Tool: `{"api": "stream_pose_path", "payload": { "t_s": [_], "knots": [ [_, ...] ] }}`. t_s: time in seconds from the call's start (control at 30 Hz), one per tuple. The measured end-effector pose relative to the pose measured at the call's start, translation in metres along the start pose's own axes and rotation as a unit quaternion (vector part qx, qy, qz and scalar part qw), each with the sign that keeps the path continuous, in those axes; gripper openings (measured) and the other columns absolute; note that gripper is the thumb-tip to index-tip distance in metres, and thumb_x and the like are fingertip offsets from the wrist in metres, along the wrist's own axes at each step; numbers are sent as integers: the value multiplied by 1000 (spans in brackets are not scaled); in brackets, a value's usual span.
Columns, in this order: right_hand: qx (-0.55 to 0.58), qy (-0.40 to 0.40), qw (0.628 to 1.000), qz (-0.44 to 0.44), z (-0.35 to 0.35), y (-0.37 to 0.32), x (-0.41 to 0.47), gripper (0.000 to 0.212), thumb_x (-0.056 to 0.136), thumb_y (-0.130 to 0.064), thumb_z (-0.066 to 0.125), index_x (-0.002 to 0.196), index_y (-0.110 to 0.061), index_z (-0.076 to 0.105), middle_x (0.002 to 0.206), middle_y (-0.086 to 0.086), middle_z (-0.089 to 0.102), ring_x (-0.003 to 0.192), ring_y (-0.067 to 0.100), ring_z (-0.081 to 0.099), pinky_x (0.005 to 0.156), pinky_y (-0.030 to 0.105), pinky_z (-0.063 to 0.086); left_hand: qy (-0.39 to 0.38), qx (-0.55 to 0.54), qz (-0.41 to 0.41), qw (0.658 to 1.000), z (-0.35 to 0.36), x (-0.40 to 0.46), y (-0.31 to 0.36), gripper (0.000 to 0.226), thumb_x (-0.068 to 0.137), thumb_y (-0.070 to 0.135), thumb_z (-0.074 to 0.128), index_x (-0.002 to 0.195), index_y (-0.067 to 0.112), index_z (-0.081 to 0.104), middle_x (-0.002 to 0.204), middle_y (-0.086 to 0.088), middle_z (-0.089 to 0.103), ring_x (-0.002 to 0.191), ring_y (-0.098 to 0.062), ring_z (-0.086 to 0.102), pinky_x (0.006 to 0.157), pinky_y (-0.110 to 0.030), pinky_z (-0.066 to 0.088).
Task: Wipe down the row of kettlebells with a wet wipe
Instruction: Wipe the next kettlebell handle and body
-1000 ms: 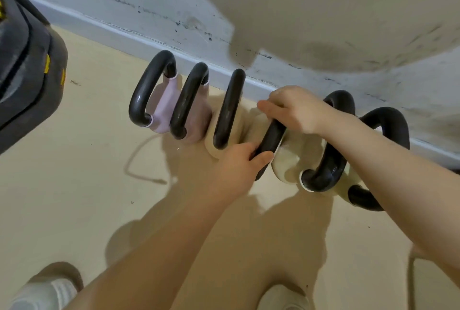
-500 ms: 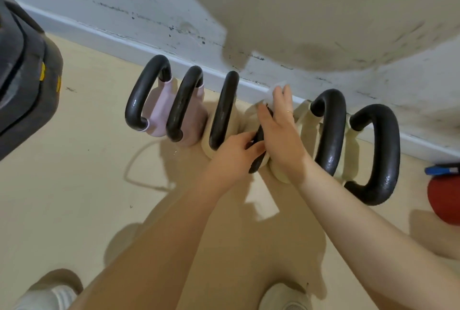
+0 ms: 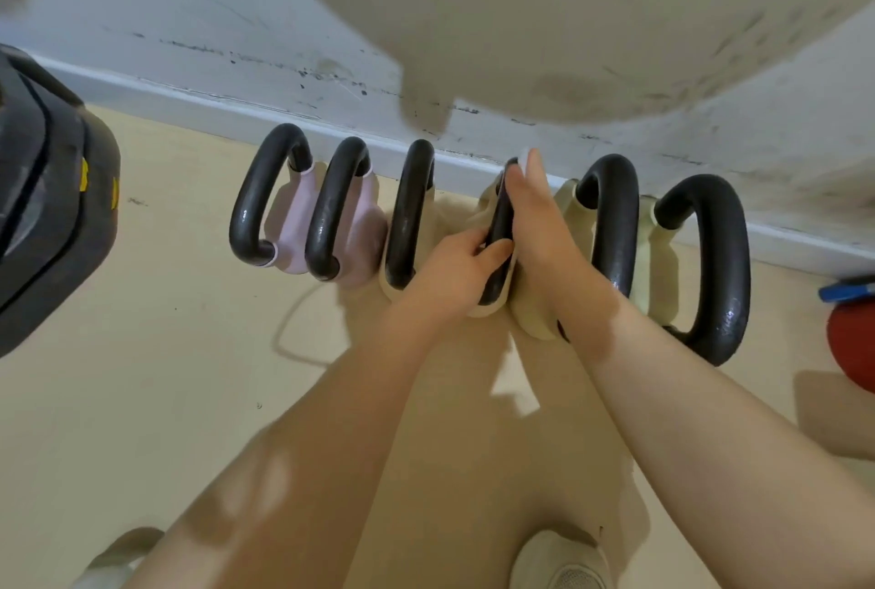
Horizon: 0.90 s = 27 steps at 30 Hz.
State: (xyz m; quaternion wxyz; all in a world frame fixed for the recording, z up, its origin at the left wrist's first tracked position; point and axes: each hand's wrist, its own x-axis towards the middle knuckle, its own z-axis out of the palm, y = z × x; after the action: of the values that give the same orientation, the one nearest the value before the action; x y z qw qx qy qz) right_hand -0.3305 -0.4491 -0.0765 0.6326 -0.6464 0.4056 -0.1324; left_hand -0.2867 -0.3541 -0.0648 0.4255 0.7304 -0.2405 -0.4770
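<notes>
Six kettlebells sit in a row on the beige floor (image 3: 156, 399) against the scuffed wall (image 3: 236, 44), stretching from about ten o'clock to three o'clock in the frame. Two are pink (image 3: 293, 228), the rest cream, all with black handles. Both hands are on the fourth kettlebell (image 3: 492, 299), right at the centre. The left hand (image 3: 450, 276) is clamped on the near end of its black handle (image 3: 502, 228), thumb pressed against the bar. The right hand (image 3: 535, 219) lies flat along the handle's right side, fingers pointing toward twelve o'clock, and a sliver of the white wet wipe (image 3: 523, 157) peeks out at the fingertips, pinned between palm and handle. At nine o'clock a dark, bulky piece of equipment (image 3: 47, 210) fills the edge; at three o'clock sits a red object (image 3: 852, 342) with a blue part on top. A light shoe (image 3: 563, 560) shows at six o'clock.
</notes>
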Motion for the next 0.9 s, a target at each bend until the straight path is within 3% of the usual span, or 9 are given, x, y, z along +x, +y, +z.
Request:
{"api": "stream_pose_path", "payload": {
  "t_s": [0.13,0.2,0.27,0.33,0.47,0.57,0.67,0.77,0.9],
  "knots": [
    [41,-45,997,44,-9,1,-11,78,71,-69,41,135,-24,38,142,-1,44,132,18,40,112,41,31,-4,-2,-5,1000,1,3,2,29,96,32,44,112,14,61,102,-6,69,95,-17,63,84,-30,49],
    [44,-42,997,38,1,10,-32,74,81,-65,39,146,-35,20,154,-4,28,138,12,31,104,17,37,-12,-14,-16,1000,-2,2,2,29,96,32,44,113,17,62,99,-2,69,91,-13,64,81,-26,49],
    [43,-3,999,0,12,18,-56,55,99,-37,29,147,-35,2,157,-9,12,140,10,24,92,3,39,-25,-25,-35,999,-4,3,3,28,95,27,44,116,18,61,106,-7,69,101,-19,64,94,-37,49],
    [27,17,997,-69,21,29,-66,55,99,-30,25,147,-30,-2,155,-15,3,141,5,16,111,23,32,-37,-2,-50,998,-3,2,5,29,96,19,42,120,14,58,113,-12,66,107,-24,62,100,-42,46],
    [91,48,995,-3,22,33,-49,80,75,-67,31,147,-36,13,155,-3,22,138,10,28,111,36,35,-73,10,-34,997,-7,-4,2,28,95,16,45,120,17,58,114,-8,67,107,-19,62,101,-39,46],
    [4,64,994,-85,28,40,-65,69,85,-54,26,148,-32,7,158,-8,8,144,9,12,118,45,19,-74,-26,-47,996,-12,-8,-1,23,93,13,47,111,17,61,109,-8,69,106,-20,62,100,-39,46],
    [-69,55,984,-157,39,59,-93,62,97,-47,23,147,-13,6,156,-6,-3,144,1,-2,119,26,6,-37,70,-9,997,-10,-8,-2,23,94,18,46,108,10,63,102,-13,69,95,-24,64,87,-35,52],
    [-31,59,987,-146,38,63,-95,60,100,-30,28,147,-8,-3,155,0,3,138,-13,5,109,5,9,-18,214,56,975,-10,-8,-1,24,94,19,47,106,8,64,88,-8,68,75,-17,60,64,-20,44],
    [-44,55,993,-99,36,77,-88,75,89,-7,50,146,0,2,152,7,20,120,-32,18,97,-5,17,-31,265,73,961,-16,-5,2,23,92,22,50,102,8,65,73,-6,63,64,-15,54,64,-27,44]
  ]
}}
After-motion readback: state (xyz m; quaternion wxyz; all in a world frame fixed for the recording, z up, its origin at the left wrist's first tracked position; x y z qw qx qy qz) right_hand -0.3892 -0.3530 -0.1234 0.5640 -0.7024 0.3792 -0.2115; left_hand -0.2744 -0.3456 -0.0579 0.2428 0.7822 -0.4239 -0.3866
